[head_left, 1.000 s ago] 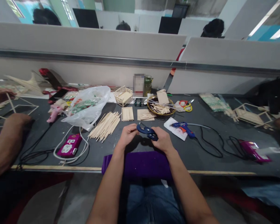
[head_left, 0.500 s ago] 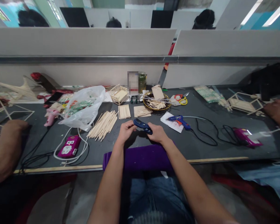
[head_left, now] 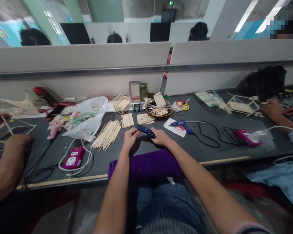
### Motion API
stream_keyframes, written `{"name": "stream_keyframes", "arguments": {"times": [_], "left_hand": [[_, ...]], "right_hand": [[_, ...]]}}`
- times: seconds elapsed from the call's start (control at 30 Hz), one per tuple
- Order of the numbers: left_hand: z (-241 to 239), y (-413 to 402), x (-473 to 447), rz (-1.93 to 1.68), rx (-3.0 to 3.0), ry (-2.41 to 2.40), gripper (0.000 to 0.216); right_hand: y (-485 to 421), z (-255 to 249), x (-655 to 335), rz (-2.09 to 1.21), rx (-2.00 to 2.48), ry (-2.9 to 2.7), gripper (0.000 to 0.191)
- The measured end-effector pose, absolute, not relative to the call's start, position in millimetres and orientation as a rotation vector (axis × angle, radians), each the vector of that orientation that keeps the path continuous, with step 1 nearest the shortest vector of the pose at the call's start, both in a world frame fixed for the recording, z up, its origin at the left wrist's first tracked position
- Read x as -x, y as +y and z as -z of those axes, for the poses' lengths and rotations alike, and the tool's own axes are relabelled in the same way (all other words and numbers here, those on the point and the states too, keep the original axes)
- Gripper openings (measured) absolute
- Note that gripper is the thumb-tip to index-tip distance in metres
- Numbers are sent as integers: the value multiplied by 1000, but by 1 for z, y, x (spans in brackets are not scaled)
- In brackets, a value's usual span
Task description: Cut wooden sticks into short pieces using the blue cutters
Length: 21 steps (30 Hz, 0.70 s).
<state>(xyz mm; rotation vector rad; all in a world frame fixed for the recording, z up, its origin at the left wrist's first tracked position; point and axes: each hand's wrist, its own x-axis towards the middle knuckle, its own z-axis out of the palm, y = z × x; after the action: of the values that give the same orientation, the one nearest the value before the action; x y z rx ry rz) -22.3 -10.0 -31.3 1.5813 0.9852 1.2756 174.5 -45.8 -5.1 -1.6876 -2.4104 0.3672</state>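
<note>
My right hand (head_left: 160, 136) is closed around the handles of a dark blue cutter tool (head_left: 145, 130) held just above the dark table (head_left: 202, 148). My left hand (head_left: 130, 137) is pinched at the tool's front end, and what is between its fingers is too small to make out. Both hands hover over a purple cloth (head_left: 146, 163) at the near table edge. A pile of thin wooden sticks (head_left: 107, 134) lies just left of my left hand.
A blue glue gun (head_left: 182, 124) on paper, a pink power strip (head_left: 72, 156), a plastic bag (head_left: 89, 113), a stick panel (head_left: 127, 120), a basket of sticks (head_left: 159, 110). Co-workers' hands at far left (head_left: 13, 146) and far right (head_left: 273, 109). A grey partition runs behind.
The camera tilted up and swung right, so the scene shifted left and more of the right bench shows. My hands and the blue tool stay together in the same pose.
</note>
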Motion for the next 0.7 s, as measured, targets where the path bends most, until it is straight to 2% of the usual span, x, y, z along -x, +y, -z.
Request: {"name": "stream_keyframes", "arguments": {"times": [0.33,0.7], "left_hand": [[32,-11,23,-1296,-1644,1068,14],[26,-13,21,-1289,-1535,1087,13]], "right_hand": [[-53,3,-148,-149,2126,-2254,26],[-50,0,-151,-226,2080,-2272,26]]}}
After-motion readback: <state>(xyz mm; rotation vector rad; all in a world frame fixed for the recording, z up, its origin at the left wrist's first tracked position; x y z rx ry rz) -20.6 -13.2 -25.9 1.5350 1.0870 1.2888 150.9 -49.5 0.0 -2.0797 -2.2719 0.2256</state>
